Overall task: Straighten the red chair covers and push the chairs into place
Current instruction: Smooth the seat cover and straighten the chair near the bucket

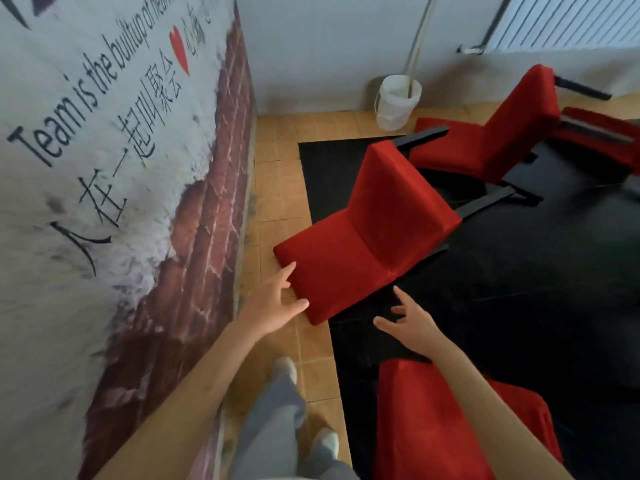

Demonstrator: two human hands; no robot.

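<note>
**Two hands reaching for a red-covered chair beside a dark desk**

A floor (280,188) of tan tiles is running along a wall mural (104,168) printed with brick, a red heart and lettering in two scripts. A white wall is closing the far end, with a ribbed white panel (568,19) showing at the upper right. To the right, a large desk (536,271) with a glossy black top is filling most of the view.

The nearest red-covered chair (367,230) is sitting between the mural and the desk, its seat over the tiles and its back against the desk edge, with dark frame bars sticking out behind it. A second red chair (498,133) is standing further along the same edge, and part of a third (602,133) is showing at the right border. Another red cover (443,420) is lying under the right forearm at the bottom.

The left hand (273,306) is hovering at the front corner of the nearest seat, its grip released and fingers spread; whether they are touching the fabric is hard to say. The right hand (412,323) is hanging over the desk edge just beside the seat, fingers loosely spread and grasping nothing.

A white bucket (398,102) with a pale pole in it is standing in the far corner. Grey trousers and light shoes are showing below. The frame is blurring towards its edges.
</note>
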